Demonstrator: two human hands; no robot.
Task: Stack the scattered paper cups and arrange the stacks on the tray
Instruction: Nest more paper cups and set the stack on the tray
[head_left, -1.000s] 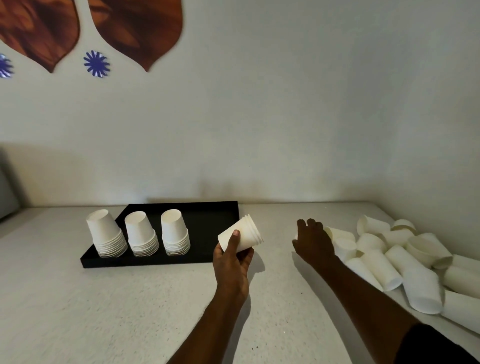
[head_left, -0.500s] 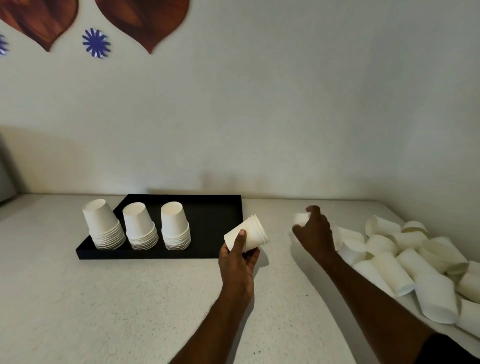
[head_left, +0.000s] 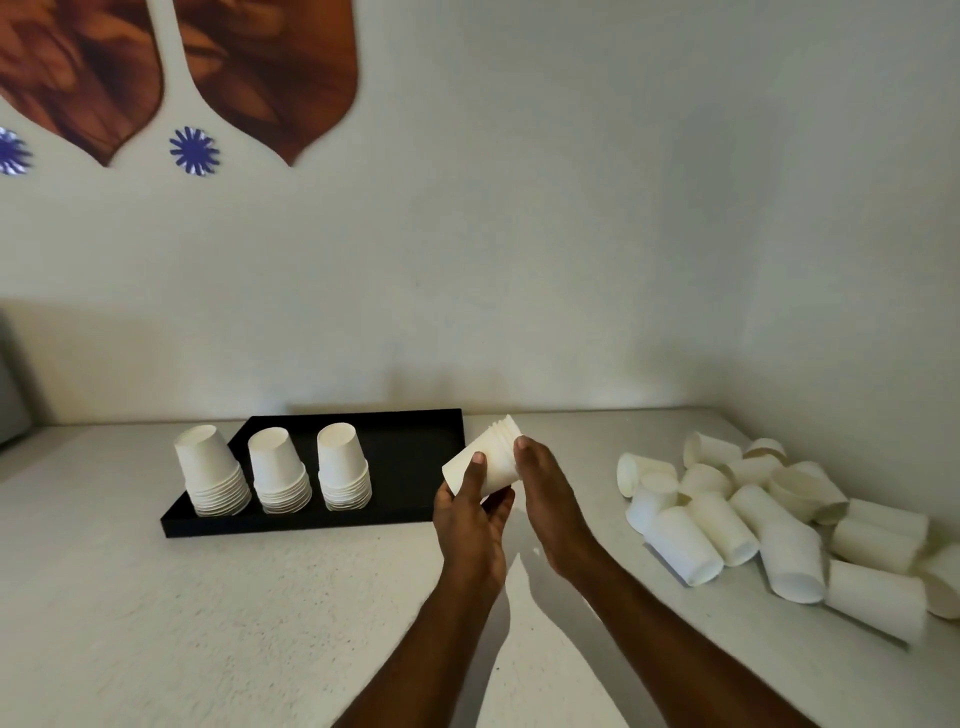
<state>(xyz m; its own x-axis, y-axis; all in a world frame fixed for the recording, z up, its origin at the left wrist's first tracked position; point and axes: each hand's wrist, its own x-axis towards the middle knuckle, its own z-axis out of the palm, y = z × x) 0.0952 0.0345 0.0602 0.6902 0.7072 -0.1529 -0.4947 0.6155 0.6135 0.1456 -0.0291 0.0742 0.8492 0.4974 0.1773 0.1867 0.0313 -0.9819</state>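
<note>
A small stack of white paper cups (head_left: 492, 460) lies tilted in the air just right of the black tray (head_left: 415, 467), base pointing down-left. My left hand (head_left: 470, 525) grips it from below, thumb on its side. My right hand (head_left: 550, 499) presses against the stack's rim end, its fingers hidden behind the cups. On the tray three upside-down cup stacks stand in a row: left (head_left: 213, 478), middle (head_left: 280, 470) and right (head_left: 343, 465). Several loose cups (head_left: 727, 514) lie scattered on their sides at the right.
The pale speckled counter (head_left: 208, 623) meets walls at the back and at the right, behind the loose cups. The tray's right half is bare black surface. A grey object (head_left: 10, 410) pokes in at the far left edge.
My right hand picked one cup from the pile and carried it left to the stack in my left hand. It now rests against that stack.
</note>
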